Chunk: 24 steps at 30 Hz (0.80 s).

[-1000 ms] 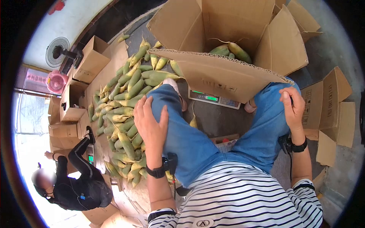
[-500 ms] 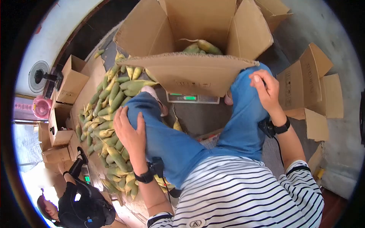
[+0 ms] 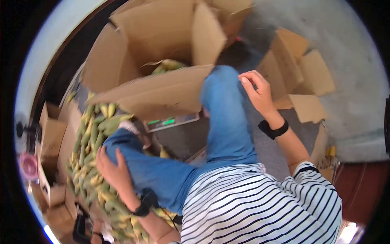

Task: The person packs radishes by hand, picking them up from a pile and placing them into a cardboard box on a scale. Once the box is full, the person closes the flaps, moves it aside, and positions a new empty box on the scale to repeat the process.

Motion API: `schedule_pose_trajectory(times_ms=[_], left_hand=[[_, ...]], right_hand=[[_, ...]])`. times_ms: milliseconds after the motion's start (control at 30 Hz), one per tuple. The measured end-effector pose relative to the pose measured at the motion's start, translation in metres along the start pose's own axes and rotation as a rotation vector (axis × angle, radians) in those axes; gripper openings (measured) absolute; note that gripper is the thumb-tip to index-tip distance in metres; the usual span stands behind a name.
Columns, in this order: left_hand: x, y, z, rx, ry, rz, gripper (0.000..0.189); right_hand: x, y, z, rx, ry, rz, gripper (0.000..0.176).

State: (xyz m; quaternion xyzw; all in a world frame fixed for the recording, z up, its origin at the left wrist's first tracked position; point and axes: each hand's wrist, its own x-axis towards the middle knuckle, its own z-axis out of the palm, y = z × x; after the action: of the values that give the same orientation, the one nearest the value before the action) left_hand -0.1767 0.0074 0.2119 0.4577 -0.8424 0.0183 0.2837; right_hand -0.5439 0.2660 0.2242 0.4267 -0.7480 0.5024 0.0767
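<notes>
My left hand (image 3: 115, 173) lies with spread fingers on my left knee, holding nothing. Just past the right knee hangs my right hand (image 3: 258, 92), its fingers curled in toward the thumb and nothing visible in them. In front of my knees is a large open cardboard box (image 3: 162, 95), tilted in view, with a few green radishes (image 3: 172, 64) inside. Below its near side shows a scale (image 3: 174, 122) with lit green displays. A big heap of green radishes (image 3: 91, 140) with pale yellow ends spreads along my left side.
Another open cardboard box (image 3: 280, 65) stands on the floor at the right. More boxes (image 3: 53, 136) line the left side, near a pink fan (image 3: 28, 166). Another person's dark-sleeved arm (image 3: 81, 225) shows at the lower left. A loose radish (image 3: 163, 152) lies between my feet.
My view has swung to the right, so the box, scale and heap sit further left. My right hand has lifted away from the knee; my left hand stays on its knee.
</notes>
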Motion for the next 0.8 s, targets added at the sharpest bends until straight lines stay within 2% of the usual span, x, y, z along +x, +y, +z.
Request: schedule_pose_trajectory(times_ms=[133,167,200,267,300,367,400,467,500,567,600,667,700,733,800], left_hand=[[0.003,0.004,-0.005,-0.023,-0.015,0.007,0.043],[0.003,0.003,-0.005,-0.025,-0.022,0.012,0.043],[0.003,0.002,-0.007,-0.025,-0.026,0.013,0.043],[0.003,0.0,-0.007,-0.03,-0.012,0.008,0.042],[0.003,0.0,-0.006,-0.031,-0.009,0.004,0.042],[0.004,0.001,-0.007,-0.04,-0.011,0.006,0.042],[0.004,0.002,-0.008,-0.039,-0.019,0.006,0.041],[0.003,0.001,-0.008,-0.043,-0.008,0.007,0.041],[0.002,0.001,-0.008,-0.048,-0.004,0.011,0.041],[0.0,0.0,-0.008,-0.046,0.0,0.006,0.04],[0.0,-0.001,-0.008,-0.055,0.0,0.006,0.04],[0.0,0.0,-0.01,-0.042,-0.014,-0.005,0.04],[0.001,0.0,-0.011,-0.034,-0.031,-0.02,0.039],[0.001,0.001,-0.011,-0.025,-0.032,-0.026,0.039],[-0.003,0.0,-0.015,-0.014,-0.052,-0.054,0.039]], right_hand=[[-0.004,0.044,-0.069,-0.39,0.279,0.04,0.02],[-0.004,0.066,-0.09,-0.482,0.328,0.065,0.03],[-0.004,0.078,-0.105,-0.483,0.334,0.058,0.03],[0.001,0.099,-0.133,-0.886,0.472,0.087,0.044],[0.001,0.119,-0.144,-0.887,0.481,0.081,0.044],[-0.003,0.159,-0.165,-1.118,0.471,0.232,0.059],[-0.006,0.163,-0.175,-1.115,0.475,0.229,0.059],[-0.007,0.172,-0.187,-0.868,0.179,0.689,0.059],[-0.007,0.185,-0.194,-0.859,0.175,0.684,0.059],[-0.006,0.209,-0.203,-0.771,0.102,0.911,0.053],[-0.006,0.215,-0.206,-0.763,0.102,0.911,0.053],[-0.004,0.231,-0.209,-0.371,0.326,0.955,0.051],[-0.001,0.233,-0.207,-0.344,0.438,0.968,0.05],[0.003,0.242,-0.205,-0.339,0.428,0.968,0.05],[0.003,0.277,-0.207,0.011,0.639,0.99,0.052]])
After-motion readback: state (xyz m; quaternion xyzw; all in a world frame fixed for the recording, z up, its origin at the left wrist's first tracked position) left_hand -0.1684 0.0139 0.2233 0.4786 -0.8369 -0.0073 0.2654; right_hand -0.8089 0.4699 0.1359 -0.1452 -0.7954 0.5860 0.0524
